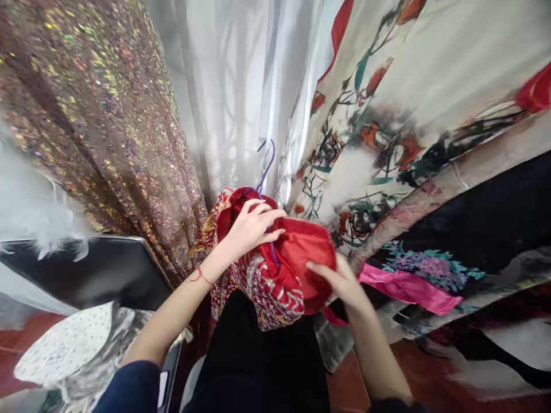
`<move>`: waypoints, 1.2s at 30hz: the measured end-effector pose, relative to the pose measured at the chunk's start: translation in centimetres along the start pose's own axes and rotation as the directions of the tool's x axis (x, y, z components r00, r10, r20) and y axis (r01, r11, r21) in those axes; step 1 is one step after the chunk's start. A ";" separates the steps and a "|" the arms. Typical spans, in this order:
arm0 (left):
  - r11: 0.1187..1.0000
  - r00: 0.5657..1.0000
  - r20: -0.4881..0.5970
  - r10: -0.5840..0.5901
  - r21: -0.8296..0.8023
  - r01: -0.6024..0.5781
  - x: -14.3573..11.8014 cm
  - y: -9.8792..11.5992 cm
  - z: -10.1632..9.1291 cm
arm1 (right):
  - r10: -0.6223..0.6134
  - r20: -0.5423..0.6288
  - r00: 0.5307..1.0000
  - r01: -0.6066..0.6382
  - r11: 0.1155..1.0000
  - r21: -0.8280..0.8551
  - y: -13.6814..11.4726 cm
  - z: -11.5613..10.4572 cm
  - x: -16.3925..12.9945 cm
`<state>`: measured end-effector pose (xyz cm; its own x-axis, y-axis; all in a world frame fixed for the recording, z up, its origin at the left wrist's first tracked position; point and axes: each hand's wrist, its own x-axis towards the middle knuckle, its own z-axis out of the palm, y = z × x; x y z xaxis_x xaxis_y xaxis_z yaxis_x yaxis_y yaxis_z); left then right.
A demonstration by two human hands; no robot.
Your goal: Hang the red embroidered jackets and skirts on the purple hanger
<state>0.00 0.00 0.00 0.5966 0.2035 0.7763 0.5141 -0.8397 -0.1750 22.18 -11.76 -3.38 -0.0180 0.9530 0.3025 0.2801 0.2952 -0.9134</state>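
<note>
A red garment with silver and gold embroidery lies gathered over my lap, its plain red lining turned outward. Inside its opening is a purple hanger, hook upward. My left hand lies across the hanger and the garment's opening, fingers apart. One arm of the hanger shows below that hand, against the lining. At the right edge of the lining, my right hand grips the cloth, thumb on the inner face and the other fingers hidden behind it.
Gold-pink sequined cloth hangs at left, and white sheer fabric straight ahead. Floral-printed white cloth hangs at right. A black case stands lower left, near a white dotted piece. Bright pink fabric lies lower right.
</note>
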 end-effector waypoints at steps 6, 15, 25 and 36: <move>0.991 0.962 -0.243 -0.125 0.009 0.131 1.0 1.3 5.8 | -0.283 -0.098 0.954 0.161 0.762 -0.628 -2.7 -2.4 -2.5; 0.977 0.911 -0.387 -0.143 0.092 0.192 1.2 1.2 10.3 | -0.640 -0.328 0.695 0.052 0.500 -0.865 3.8 2.7 -4.7; 0.964 0.810 -0.527 -0.259 -0.086 0.252 -1.8 4.6 9.2 | -0.686 -0.402 0.606 0.069 0.549 -0.833 11.1 5.2 -3.6; 0.940 0.940 0.017 -0.341 0.016 0.341 -5.7 4.2 15.6 | -0.461 -0.346 0.817 0.047 0.651 -0.757 13.2 1.6 2.8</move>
<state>8.37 3.21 -14.61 0.3956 0.4862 0.7792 0.6962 -0.7120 0.0908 24.24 -5.09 -15.02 0.1884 0.6185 0.7629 0.9085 0.1853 -0.3745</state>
